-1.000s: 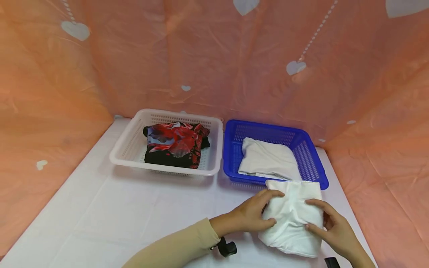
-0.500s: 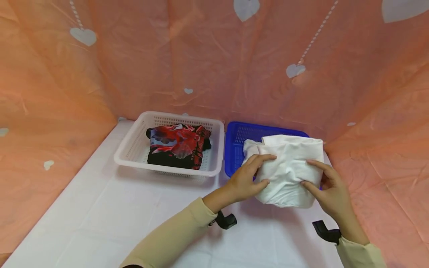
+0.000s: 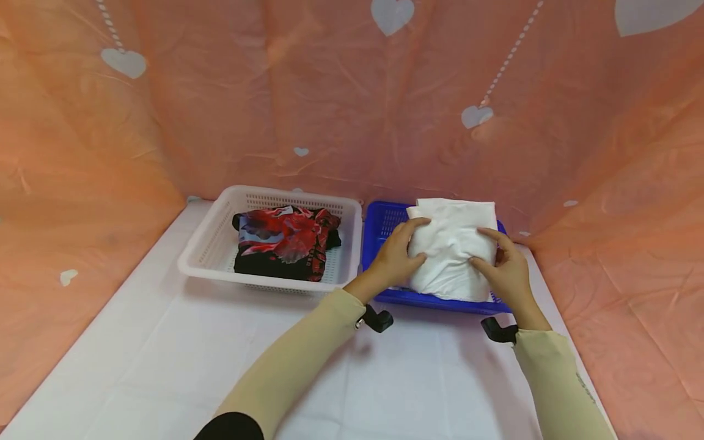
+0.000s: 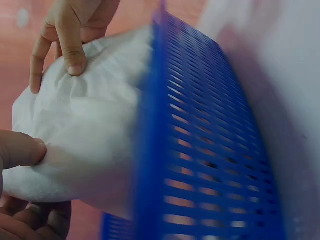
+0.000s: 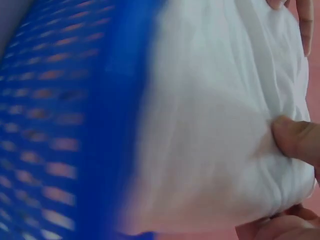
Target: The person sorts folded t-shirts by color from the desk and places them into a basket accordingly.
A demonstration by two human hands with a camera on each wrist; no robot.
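A folded white garment (image 3: 453, 244) is held between both hands over the blue basket (image 3: 440, 300), inside its rim in the head view. My left hand (image 3: 397, 253) grips its left side, thumb on the near face and fingers around the edge. On the right side my right hand (image 3: 507, 269) pinches the cloth the same way. In the left wrist view the white garment (image 4: 95, 115) bulges beside the basket wall (image 4: 210, 130). The right wrist view shows a thumb (image 5: 295, 137) pressing into the cloth. The other white cloth in the blue basket is hidden behind the held one.
A white basket (image 3: 220, 276) stands left of the blue one, with a folded black garment with a red print (image 3: 286, 244) inside. Both stand on a white-covered table (image 3: 165, 354). An orange curtain with hearts (image 3: 330, 91) encloses the back and sides.
Both hands have carried the folded white garment forward and slightly left, from the table in front of the blue basket to over its inside. The white basket has stayed put.
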